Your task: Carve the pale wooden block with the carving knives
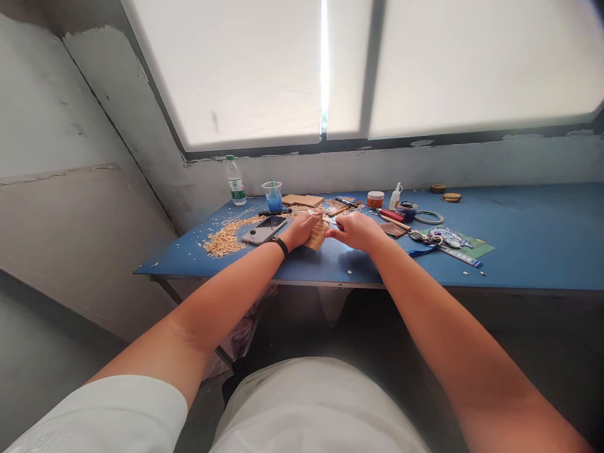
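While closed hands (299,231) (356,230) clasp wood (317,236) and a tool (332,221), a phone (264,231) lies beside shavings (225,240).

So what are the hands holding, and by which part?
The left hand holds a wooden piece by its left side, as pictured; the right hand grips a slim tool, the gripped part hidden from view.

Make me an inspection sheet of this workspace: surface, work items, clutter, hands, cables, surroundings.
Surface: blue tabletop, strewn with wood shavings, thickest toward the left.
Work items: wooden piece; tool, mostly hidden.
Clutter: phone, bottle, cup, orange jar, green sheet.
Hands: left hand grips the wooden piece; right hand is closed around the tool.
Cables: nothing seen.
Surroundings: pale window blinds behind the tabletop; scuffed wall at left.
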{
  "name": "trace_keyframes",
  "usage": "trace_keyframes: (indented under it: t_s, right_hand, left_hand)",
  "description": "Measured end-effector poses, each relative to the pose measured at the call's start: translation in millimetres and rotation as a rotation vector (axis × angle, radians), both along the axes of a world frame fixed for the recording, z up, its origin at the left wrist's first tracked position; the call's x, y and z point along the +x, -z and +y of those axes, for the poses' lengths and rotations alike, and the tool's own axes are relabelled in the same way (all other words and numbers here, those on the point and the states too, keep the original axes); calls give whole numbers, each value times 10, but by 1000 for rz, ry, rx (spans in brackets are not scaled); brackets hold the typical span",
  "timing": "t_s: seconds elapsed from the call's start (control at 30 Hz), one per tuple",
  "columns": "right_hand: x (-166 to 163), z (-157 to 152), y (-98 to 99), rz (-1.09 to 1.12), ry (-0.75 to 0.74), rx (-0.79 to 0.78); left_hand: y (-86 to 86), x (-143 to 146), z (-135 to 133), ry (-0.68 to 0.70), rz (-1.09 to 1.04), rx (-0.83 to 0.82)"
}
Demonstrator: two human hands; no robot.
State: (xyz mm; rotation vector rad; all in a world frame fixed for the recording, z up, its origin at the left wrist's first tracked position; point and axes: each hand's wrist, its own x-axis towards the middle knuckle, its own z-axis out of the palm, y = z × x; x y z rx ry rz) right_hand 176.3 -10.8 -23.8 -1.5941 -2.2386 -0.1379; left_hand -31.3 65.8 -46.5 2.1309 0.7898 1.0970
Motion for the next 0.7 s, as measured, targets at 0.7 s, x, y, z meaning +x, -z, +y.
trace_keyframes:
  t_s: [0.7]
  right_hand:
    - [8,-40,-13,50,-93,-164]
  left_hand:
    - [63,-16,30,27,48,2]
